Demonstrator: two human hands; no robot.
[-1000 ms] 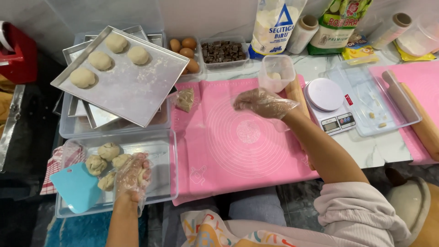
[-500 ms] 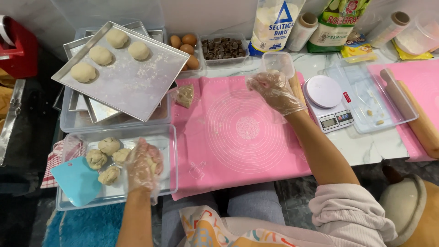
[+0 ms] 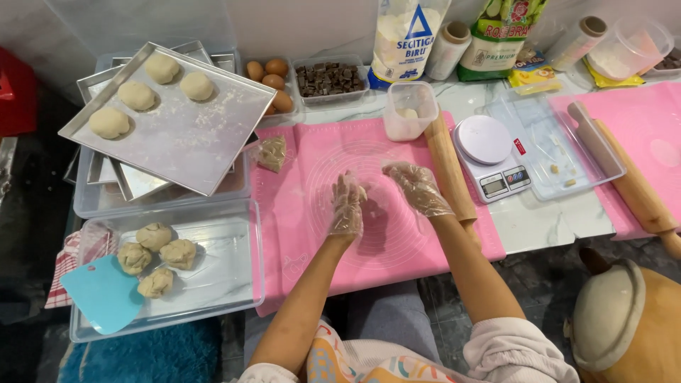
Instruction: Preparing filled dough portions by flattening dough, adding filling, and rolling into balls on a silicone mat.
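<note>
Both our gloved hands, left hand [image 3: 347, 207] and right hand [image 3: 417, 188], hover half-open over the pink mat [image 3: 312, 234]; we judge shaping comes next, needing dough [image 3: 359, 191] between palms.

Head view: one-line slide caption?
Two clear-gloved hands, left hand and right hand, meet over a pink silicone baking mat beside a wooden rolling pin.

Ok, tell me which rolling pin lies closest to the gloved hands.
The wooden rolling pin on the near pink mat, just beside the right hand. The other rolling pin lies far right, past the kitchen scale.
</note>
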